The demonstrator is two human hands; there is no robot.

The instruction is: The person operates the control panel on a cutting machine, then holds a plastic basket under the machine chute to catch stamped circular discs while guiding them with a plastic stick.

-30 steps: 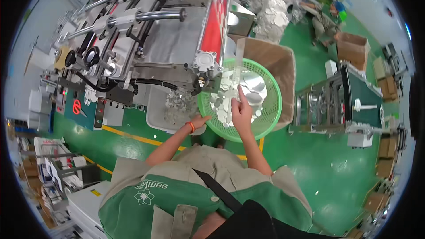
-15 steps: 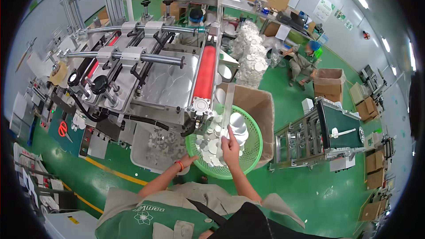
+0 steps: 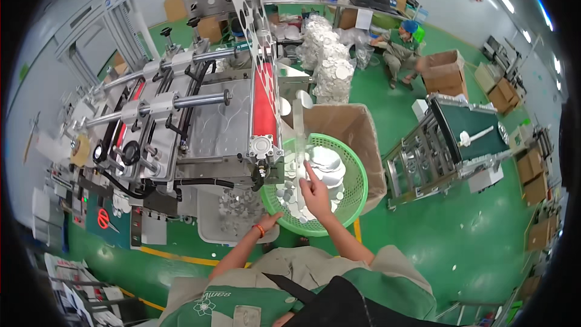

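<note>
A green plastic basket (image 3: 358, 204) full of white discs (image 3: 327, 165) stands in front of me, below the end of the machine. My left hand (image 3: 270, 221) is closed on its near left rim. In my right hand (image 3: 315, 195) is a long, flat, pale strip (image 3: 298, 122), like a ruler, pointing away from me over the basket, index finger stretched along it. Its far end reaches two white discs close by the machine's edge, one of them a round disc (image 3: 304, 99). A perforated white web (image 3: 249, 12) runs upward above the red roller (image 3: 264, 100).
Behind the basket is a lined cardboard box (image 3: 357, 122). A grey tub (image 3: 209, 230) of small pieces sits under the machine. To the right stands a conveyor (image 3: 466, 127) with a green belt. Farther back, a seated person (image 3: 400, 48) is beside heaped white discs (image 3: 330, 63).
My view has shifted, and the perforated web now shows plainly above the roller. The strip stays in my right hand over the basket; my left hand remains at the rim.
</note>
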